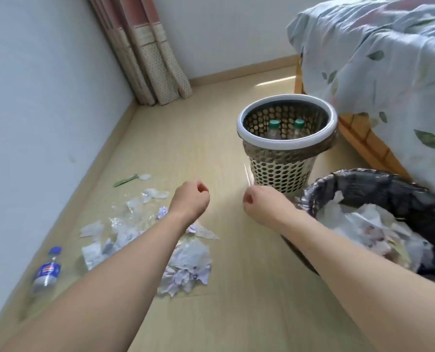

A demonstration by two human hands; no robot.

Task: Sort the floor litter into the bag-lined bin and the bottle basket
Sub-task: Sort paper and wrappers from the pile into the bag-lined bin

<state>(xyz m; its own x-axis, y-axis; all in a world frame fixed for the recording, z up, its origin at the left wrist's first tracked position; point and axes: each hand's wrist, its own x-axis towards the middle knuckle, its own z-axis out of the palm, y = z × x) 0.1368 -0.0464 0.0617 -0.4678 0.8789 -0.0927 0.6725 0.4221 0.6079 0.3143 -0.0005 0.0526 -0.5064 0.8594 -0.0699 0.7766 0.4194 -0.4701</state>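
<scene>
1. The left hand (189,199) was stretched forward above the floor litter, its fingers curled into a loose fist with nothing seen in them.
2. The right hand (258,203) was held out beside it, well apart from the left, fingers likewise curled inward — whether it pinched anything could not be told, though a faint clear sliver showed just above it.
3. The scattered paper scraps (186,265) and bits of clear plastic wrap (135,209) lay on the pale wooden floor (211,153), mostly under and to the left of the left forearm.
4. A blue-capped cola bottle (46,271) lay on its side near the left wall, apart from the paper pile.
5. A green strip (125,180) lay further off, beside a small clear fragment.
6. The bottle basket (287,138) — perforated, with a white rim — stood upright ahead of the right hand and held two green-capped bottles (273,127).
7. The bag-lined bin (378,189) stood at the right, just beside the basket, with crumpled paper and plastic already in it.
8. A bed with a leaf-print cover (378,59) rose behind both containers, and a curtain (145,52) hung in the far corner.
</scene>
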